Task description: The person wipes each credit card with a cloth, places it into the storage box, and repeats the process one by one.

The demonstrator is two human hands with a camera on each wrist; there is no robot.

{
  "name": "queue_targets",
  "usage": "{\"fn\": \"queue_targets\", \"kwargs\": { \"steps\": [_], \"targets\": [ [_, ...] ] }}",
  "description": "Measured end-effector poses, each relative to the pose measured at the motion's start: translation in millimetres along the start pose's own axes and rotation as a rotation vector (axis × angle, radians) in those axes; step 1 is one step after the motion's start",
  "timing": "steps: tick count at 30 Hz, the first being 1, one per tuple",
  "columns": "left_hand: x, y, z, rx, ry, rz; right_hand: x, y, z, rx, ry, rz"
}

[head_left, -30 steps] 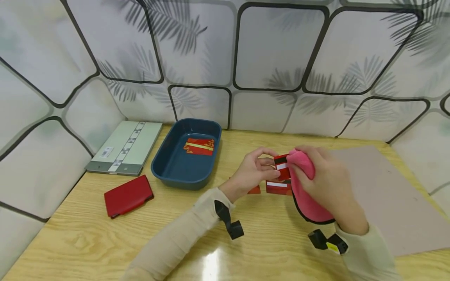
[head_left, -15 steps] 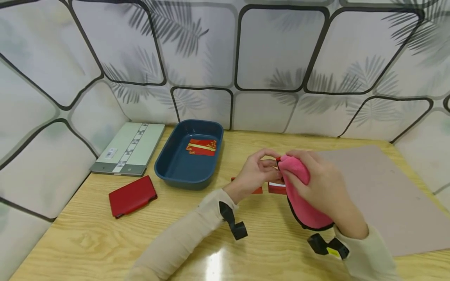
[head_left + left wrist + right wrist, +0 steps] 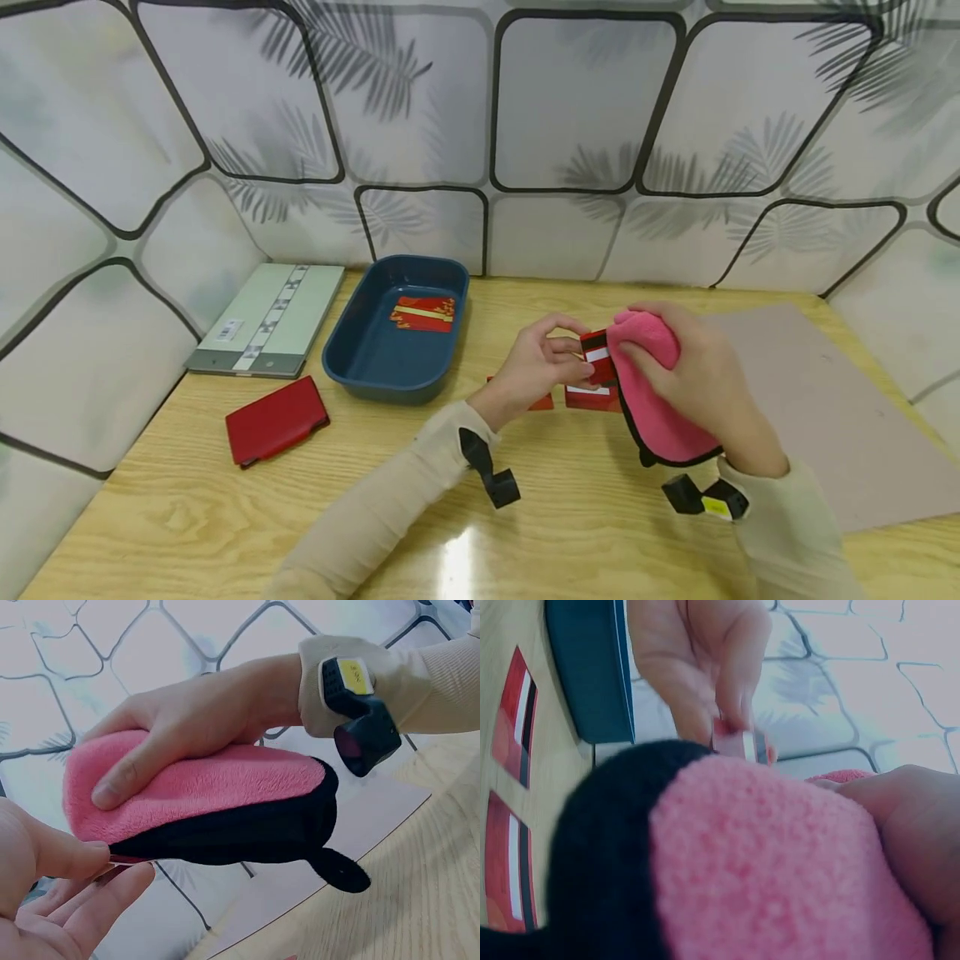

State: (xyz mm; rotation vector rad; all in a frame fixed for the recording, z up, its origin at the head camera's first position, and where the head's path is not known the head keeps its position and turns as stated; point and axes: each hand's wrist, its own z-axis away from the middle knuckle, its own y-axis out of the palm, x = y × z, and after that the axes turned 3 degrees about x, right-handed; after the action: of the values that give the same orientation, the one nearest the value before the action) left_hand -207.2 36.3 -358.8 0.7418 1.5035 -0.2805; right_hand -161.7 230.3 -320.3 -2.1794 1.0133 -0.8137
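Observation:
Near the middle of the table my left hand [image 3: 536,367] pinches a red bank card [image 3: 597,357] between thumb and fingers; its black stripe and white strip show. My right hand [image 3: 697,375] grips a folded pink plush cloth [image 3: 663,421] with black edging. The cloth overlaps the card's right end in the head view. In the left wrist view the cloth [image 3: 225,784] has a black loop hanging from it, and only the card's thin edge shows beside the left fingertips [image 3: 94,859]. Two more red cards lie on the table under the hands, one farther right [image 3: 592,400], one farther left [image 3: 542,403].
A dark blue tray [image 3: 382,358] at the back holds red and gold cards [image 3: 423,315]. To its left lie a pale green notebook [image 3: 270,312] and a red wallet [image 3: 277,421]. A flat greyish board [image 3: 825,417] covers the table's right side. A patterned fabric wall [image 3: 555,225] stands behind.
Half a second ago the cloth lay over nearly the whole card; now it has moved back right, and the card's stripe and strip show again. The left hand keeps its pinch.

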Motion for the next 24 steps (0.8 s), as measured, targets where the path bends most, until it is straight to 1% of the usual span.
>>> {"fn": "queue_targets", "kwargs": {
  "steps": [5,8,11,15,19,24],
  "targets": [
    [-2.3,0.1,-0.2,0.015,-0.008,-0.019,-9.0,-3.6,-1.2,-0.014,0.028,0.04],
    [-4.0,1.2,0.1,0.009,-0.012,-0.023,-9.8,-5.3,-1.7,-0.016,0.023,0.057],
    [-4.1,1.9,0.6,0.007,-0.005,-0.021,-7.6,-3.8,-1.4,-0.011,-0.004,0.081],
    [-1.8,2.0,1.5,-0.002,-0.003,-0.01,-0.6,1.0,0.3,0.001,-0.063,0.105],
    [0.6,1.5,1.7,-0.024,-0.006,0.006,7.7,6.6,1.7,0.01,-0.115,0.094],
    [1.4,2.5,0.7,-0.052,-0.007,0.041,15.8,10.5,2.2,0.001,-0.139,0.056]
  ]
}}
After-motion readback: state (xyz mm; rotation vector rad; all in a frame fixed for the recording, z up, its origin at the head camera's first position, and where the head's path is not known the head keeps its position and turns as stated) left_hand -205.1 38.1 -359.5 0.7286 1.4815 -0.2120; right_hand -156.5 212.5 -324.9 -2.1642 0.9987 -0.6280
